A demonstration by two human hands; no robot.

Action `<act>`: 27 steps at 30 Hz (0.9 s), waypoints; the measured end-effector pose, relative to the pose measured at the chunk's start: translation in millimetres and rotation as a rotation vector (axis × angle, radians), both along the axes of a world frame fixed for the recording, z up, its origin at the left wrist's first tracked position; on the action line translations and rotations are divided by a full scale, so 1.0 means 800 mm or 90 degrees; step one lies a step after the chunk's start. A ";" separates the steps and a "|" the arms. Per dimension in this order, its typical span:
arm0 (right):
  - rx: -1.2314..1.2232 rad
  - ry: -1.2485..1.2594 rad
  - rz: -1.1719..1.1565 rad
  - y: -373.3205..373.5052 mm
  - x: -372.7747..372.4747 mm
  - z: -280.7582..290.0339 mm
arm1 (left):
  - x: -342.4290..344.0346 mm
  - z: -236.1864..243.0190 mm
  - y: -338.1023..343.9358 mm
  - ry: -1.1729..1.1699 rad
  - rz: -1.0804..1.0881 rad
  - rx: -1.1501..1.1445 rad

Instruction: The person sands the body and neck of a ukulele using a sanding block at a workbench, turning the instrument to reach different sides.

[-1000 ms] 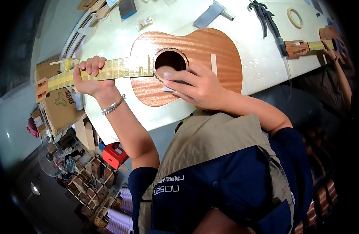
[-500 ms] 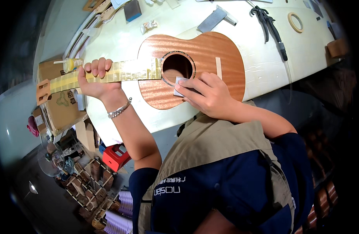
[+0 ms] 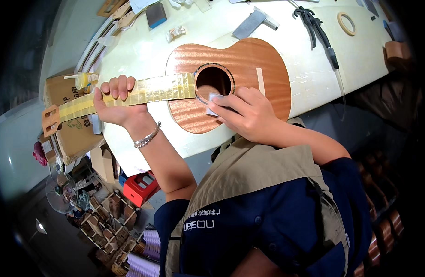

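Observation:
A small reddish-brown guitar-shaped instrument (image 3: 249, 60) lies flat on a pale workbench (image 3: 138, 51), its neck (image 3: 152, 90) wrapped in yellowish tape and pointing left. My left hand (image 3: 113, 104) grips the neck from below, fingers curled over it; a bracelet sits on that wrist. My right hand (image 3: 244, 113) presses a small white pad (image 3: 214, 99) onto the body at the lower rim of the round sound hole (image 3: 214, 78). A short strip of tape (image 3: 260, 81) sits on the body right of the hole.
On the bench behind the instrument lie black pliers (image 3: 314, 23), a tape ring (image 3: 346, 23), a grey metal block (image 3: 250, 24), a dark sanding block (image 3: 155, 15) and a crumpled scrap (image 3: 176, 33). A glue bottle (image 3: 83, 81) rests on cardboard boxes (image 3: 74, 134) at left. A red crate (image 3: 139, 187) stands below.
My right hand with the white pad has shifted slightly along the lower rim of the sound hole. The left hand keeps its grip on the neck. The view has drifted a little.

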State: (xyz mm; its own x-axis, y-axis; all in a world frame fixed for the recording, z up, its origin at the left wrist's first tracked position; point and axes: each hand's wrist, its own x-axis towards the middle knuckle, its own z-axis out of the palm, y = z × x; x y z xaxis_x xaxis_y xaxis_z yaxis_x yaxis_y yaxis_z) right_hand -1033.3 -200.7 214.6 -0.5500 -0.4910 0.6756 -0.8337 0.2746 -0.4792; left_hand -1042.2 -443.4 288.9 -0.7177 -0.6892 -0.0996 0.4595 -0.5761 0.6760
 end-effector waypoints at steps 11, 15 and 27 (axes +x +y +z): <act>0.051 -0.067 -0.033 0.042 0.004 0.029 | 0.027 -0.015 0.006 0.018 0.049 -0.004; -0.063 -0.066 -0.035 0.035 0.001 0.012 | 0.037 -0.019 0.010 0.036 0.039 -0.014; 0.121 0.002 -0.079 0.023 0.049 0.007 | 0.047 -0.020 0.012 0.054 0.025 0.007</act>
State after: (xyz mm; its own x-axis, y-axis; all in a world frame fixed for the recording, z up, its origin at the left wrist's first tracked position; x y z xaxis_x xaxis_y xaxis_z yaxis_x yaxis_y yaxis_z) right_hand -993.8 -182.5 220.2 -0.6118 -0.5389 0.5790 -0.7896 0.4603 -0.4058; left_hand -1004.4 -434.1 272.9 -0.6961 -0.7164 -0.0464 0.5377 -0.5631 0.6276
